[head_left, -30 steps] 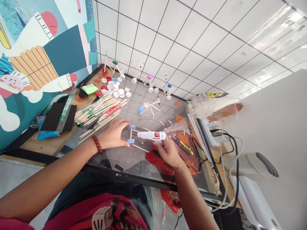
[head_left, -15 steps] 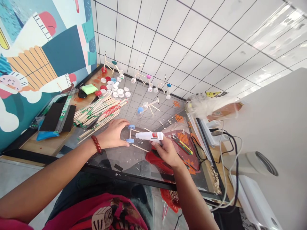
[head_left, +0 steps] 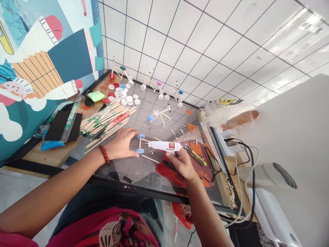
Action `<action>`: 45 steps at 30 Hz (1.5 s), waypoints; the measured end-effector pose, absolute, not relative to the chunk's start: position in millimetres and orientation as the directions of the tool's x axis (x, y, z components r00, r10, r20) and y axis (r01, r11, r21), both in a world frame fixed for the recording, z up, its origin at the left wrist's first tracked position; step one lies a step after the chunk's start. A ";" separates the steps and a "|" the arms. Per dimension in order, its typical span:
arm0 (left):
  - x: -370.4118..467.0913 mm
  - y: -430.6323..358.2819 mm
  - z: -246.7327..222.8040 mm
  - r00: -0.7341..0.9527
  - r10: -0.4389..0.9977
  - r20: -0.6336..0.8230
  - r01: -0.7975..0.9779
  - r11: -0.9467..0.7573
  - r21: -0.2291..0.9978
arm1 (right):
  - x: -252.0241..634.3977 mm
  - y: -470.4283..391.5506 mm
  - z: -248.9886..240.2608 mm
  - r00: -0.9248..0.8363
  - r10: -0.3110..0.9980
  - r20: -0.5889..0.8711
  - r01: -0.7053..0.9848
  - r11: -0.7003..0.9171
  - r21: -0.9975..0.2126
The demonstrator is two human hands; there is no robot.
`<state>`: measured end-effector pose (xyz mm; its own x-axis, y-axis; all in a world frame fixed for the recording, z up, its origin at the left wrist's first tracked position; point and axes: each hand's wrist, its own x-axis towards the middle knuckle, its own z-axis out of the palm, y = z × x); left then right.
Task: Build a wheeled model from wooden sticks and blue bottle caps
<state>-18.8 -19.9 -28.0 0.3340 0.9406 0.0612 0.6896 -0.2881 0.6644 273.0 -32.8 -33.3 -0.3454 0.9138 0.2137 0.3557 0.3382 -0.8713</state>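
My left hand (head_left: 123, 143) has its thumb and fingers around two blue bottle caps (head_left: 139, 151), which are joined by a short stick. My right hand (head_left: 182, 162) grips a white glue gun (head_left: 164, 145) by its handle. The gun's nozzle points left, close to the capped stick piece. A loose stick (head_left: 150, 159) lies just below the gun on the dark table (head_left: 113, 173). Beyond my hands stands a small stick frame (head_left: 161, 114) with a blue cap and a white cap.
Wooden sticks (head_left: 108, 120) lie in a pile at the left, below white and red caps (head_left: 125, 96). More stick-and-cap models (head_left: 151, 84) stand along the wall. A yellow-green cutter (head_left: 196, 157), cables (head_left: 253, 178) and a power strip (head_left: 226, 140) are at the right.
My right hand and the glue gun have shifted slightly right, so more of the stick piece shows beside the nozzle. My left hand stays around the blue caps.
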 end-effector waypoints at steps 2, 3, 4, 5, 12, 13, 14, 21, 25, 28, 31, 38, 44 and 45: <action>-18.9 -20.1 -27.6 0.332 0.941 0.067 0.689 -0.290 0.664 | 271.3 -32.2 -34.6 -0.332 0.916 0.224 0.349 0.340 -0.873; -19.1 -20.2 -27.6 0.331 0.941 0.069 0.689 -0.291 0.663 | 271.4 -31.6 -34.8 -0.328 0.918 0.224 0.352 0.338 -0.873; -19.3 -20.2 -27.6 0.331 0.941 0.072 0.689 -0.294 0.663 | 272.5 -30.7 -34.8 -0.320 0.921 0.221 0.359 0.333 -0.872; -19.5 -20.2 -27.7 0.332 0.940 0.075 0.689 -0.296 0.662 | 274.7 -29.7 -34.6 -0.308 0.927 0.214 0.370 0.324 -0.871; -20.2 -19.9 -29.8 0.334 0.939 0.089 0.690 -0.308 0.655 | 310.2 -14.5 -37.6 -0.151 0.967 0.205 0.377 0.248 -0.893; -20.2 -19.8 -30.2 0.331 0.940 0.087 0.692 -0.304 0.654 | 315.4 -11.7 -39.2 -0.118 0.970 0.212 0.388 0.241 -0.889; -20.2 -19.7 -30.4 0.328 0.941 0.087 0.693 -0.302 0.655 | 319.9 -8.9 -40.9 -0.084 0.972 0.221 0.406 0.236 -0.883; -21.0 -19.2 -29.7 0.333 0.939 0.086 0.691 -0.305 0.656 | 328.9 10.8 -52.8 -0.003 0.983 0.186 0.541 0.158 -0.826; -20.8 -19.0 -29.8 0.334 0.940 0.063 0.708 -0.295 0.641 | 327.2 16.8 -53.6 -0.011 0.987 0.158 0.591 0.134 -0.795; -20.6 -19.2 -29.9 0.330 0.943 0.043 0.719 -0.280 0.636 | 328.5 10.6 -43.4 0.029 0.976 0.216 0.636 0.149 -0.757; -20.5 -19.5 -29.7 0.334 0.941 0.049 0.711 -0.286 0.643 | 324.1 -9.0 -21.4 0.177 0.854 0.490 0.704 0.238 -0.669; -20.0 -19.1 -31.5 0.325 0.941 0.097 0.694 -0.307 0.652 | 265.9 -52.8 3.2 -0.576 0.762 0.296 0.622 0.643 -0.447; -20.3 -18.6 -35.5 0.335 0.933 0.131 0.666 -0.332 0.668 | 243.2 -48.9 -18.9 -0.668 0.730 0.143 0.659 0.670 -0.342; -20.3 -18.6 -35.3 0.333 0.934 0.132 0.666 -0.332 0.669 | 243.3 -47.8 -18.0 -0.666 0.734 0.133 0.675 0.669 -0.310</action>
